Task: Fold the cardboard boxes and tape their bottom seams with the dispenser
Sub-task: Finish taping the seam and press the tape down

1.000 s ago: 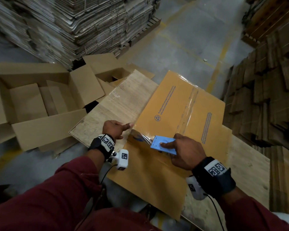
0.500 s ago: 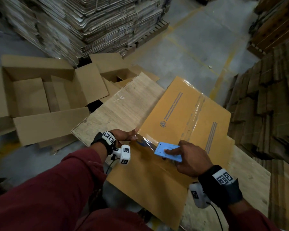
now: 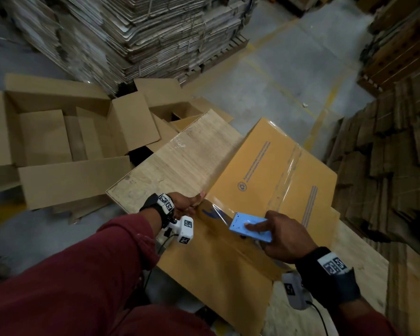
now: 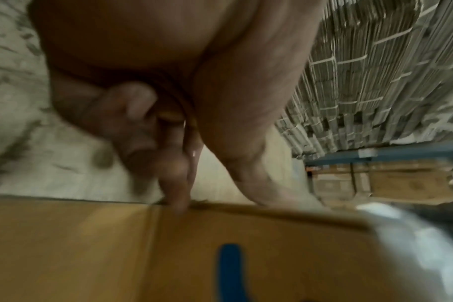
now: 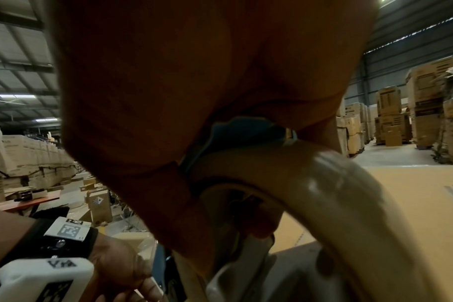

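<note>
Right hand [image 3: 284, 236] grips blue tape dispenser [image 3: 250, 227], index finger laid along its top, low centre-right of head view, on the folded cardboard box [image 3: 272, 175]. Clear tape [image 3: 213, 209] stretches from dispenser leftward to left hand [image 3: 187, 202], whose fingers pinch the tape end at the box's left edge. Box lies flat on pale wooden desk [image 3: 180, 166], centre frame. Open cartons [image 3: 59, 141] on grey floor at left, stacked flat cardboard [image 3: 143, 32] on pallet upper left, more stacks [image 3: 385, 154] at right
</note>
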A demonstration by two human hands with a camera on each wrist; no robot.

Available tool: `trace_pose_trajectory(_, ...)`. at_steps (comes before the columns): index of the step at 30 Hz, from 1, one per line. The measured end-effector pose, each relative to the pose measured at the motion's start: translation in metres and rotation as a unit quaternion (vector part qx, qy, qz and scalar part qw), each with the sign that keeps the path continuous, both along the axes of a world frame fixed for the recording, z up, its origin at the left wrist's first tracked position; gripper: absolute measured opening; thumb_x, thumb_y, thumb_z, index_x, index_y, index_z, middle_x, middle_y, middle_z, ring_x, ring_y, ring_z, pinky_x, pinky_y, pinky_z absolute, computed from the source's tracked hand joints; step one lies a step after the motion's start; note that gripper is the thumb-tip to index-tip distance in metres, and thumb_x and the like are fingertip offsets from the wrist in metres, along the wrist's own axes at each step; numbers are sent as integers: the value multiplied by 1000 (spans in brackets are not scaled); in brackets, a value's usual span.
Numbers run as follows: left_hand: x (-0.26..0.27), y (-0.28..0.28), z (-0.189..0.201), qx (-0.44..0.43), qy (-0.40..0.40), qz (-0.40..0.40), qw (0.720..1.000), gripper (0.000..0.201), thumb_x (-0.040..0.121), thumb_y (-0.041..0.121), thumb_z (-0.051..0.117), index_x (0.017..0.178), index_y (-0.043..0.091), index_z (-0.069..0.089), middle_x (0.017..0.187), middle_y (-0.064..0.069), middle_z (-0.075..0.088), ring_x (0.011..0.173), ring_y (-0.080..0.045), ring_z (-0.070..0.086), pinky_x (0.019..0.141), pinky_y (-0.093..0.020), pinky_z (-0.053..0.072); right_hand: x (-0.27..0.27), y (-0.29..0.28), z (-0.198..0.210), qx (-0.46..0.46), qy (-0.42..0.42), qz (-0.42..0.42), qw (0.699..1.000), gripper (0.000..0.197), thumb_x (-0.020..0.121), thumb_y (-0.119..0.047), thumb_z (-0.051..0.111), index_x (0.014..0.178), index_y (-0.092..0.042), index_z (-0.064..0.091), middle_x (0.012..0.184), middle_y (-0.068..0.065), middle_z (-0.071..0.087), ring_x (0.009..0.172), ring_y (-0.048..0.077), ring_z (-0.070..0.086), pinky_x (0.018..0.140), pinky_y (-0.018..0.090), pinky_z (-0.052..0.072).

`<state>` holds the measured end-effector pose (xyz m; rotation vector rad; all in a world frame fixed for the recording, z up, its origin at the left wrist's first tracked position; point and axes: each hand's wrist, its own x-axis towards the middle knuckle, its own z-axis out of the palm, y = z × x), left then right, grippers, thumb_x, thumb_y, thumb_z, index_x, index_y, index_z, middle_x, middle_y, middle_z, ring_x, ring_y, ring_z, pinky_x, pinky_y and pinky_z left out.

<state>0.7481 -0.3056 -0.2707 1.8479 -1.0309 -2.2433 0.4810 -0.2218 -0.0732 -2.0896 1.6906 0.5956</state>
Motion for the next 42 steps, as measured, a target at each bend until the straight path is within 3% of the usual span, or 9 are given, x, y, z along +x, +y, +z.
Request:
trace_pose_trajectory(8,8,-7,-17,-137,-111,48,983,61,89,65,69,71,6,68,86,-11,77,61,-23,63,62,-33,56,4,1,1,4,19,-6,1000,56,73,-69,40,125,-63,59,100,-10,51,93,17,63,75,31,51)
trace_pose_trajectory(12,12,-4,2,-102,30,189,976,80,80,91,47,98,15,68,87,-5,73,48,-16,42,46,-23,29,2,-1,0,9,25,-6,1000,45,82,-62,58,127,-62,58,99,-10,49,94,16,61,72,27,47)
trace_pose_trajectory(17,-12,22,-20,-127,21,87,988,74,79,89,53,67,16,52,55,-1,49,42,-16,38,45,-24,35,4,-1,2,18,16,-17,1000,52,77,-70,45,127,-62,58,94,-11,44,88,16,60,67,25,39)
trace_pose_trajectory(20,-8,21,-34,-165,-64,75,981,52,92,62,65,71,14,63,70,-6,61,66,-24,57,81,-49,60,3,-2,2,16,16,-13,1000,52,77,-67,48,128,-62,58,94,-10,44,88,17,60,66,24,36)
trace_pose_trajectory(23,7,12,-26,-214,-126,97,964,51,93,49,72,77,1,72,81,-19,72,80,-31,69,84,-48,58,2,-3,0,14,8,-8,1000,58,72,-71,40,126,-62,60,95,-10,46,91,18,62,68,24,36)
trace_pose_trajectory(28,2,15,49,-461,-115,154,866,16,89,32,70,105,29,73,102,8,75,95,-12,71,89,-34,57,4,-1,3,15,9,-9,1000,61,66,-67,39,122,-61,62,94,-11,46,97,18,63,73,28,46)
trace_pose_trajectory(31,-24,41,76,-645,-85,-73,756,59,79,21,67,138,24,64,134,3,69,122,-16,65,105,-35,52,8,1,8,6,29,21,999,51,82,-49,64,132,-58,56,100,-11,44,105,19,63,75,29,44)
trace_pose_trajectory(35,-39,60,47,-687,-134,-339,628,90,74,27,69,156,6,40,161,-14,41,149,-30,39,124,-49,29,10,0,9,-2,70,74,995,61,88,-39,65,144,-56,46,118,-5,54,107,24,64,73,30,39)
trace_pose_trajectory(42,-42,57,33,-710,-195,-364,570,80,84,38,49,158,11,34,162,-12,41,147,-28,43,118,-49,40,1,-5,27,22,79,104,991,62,90,-40,64,148,-49,44,120,-1,61,94,26,62,69,31,41)
